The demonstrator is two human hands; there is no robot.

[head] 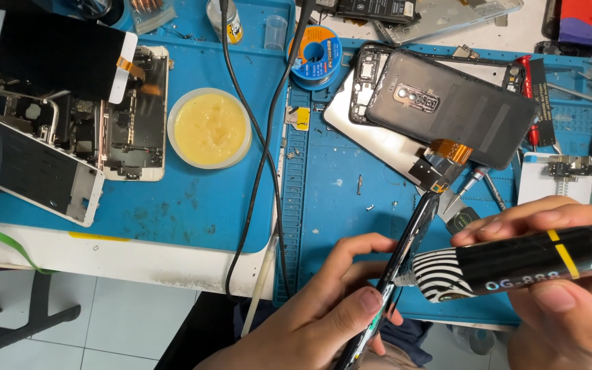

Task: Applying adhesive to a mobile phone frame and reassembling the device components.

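Note:
My left hand [310,308] grips a black phone frame [405,250] edge-on, thumb along its lower edge. My right hand [570,294] holds a black glue tube [522,264] with yellow bands and a striped shoulder. The tube's thin nozzle touches the frame's edge near my left thumb. A loose dark grey phone back cover [460,113] lies on the blue mat [330,178] above, resting on a white panel [371,137] with an orange flex cable [450,151] at its corner.
A round tub of yellow paste [208,128] sits mid-left. Opened white phones [77,123] lie at left. A solder spool [316,55], two black cables [255,137], a red screwdriver [527,89], tweezers [477,181] and small screws dot the mat. Table edge runs bottom left.

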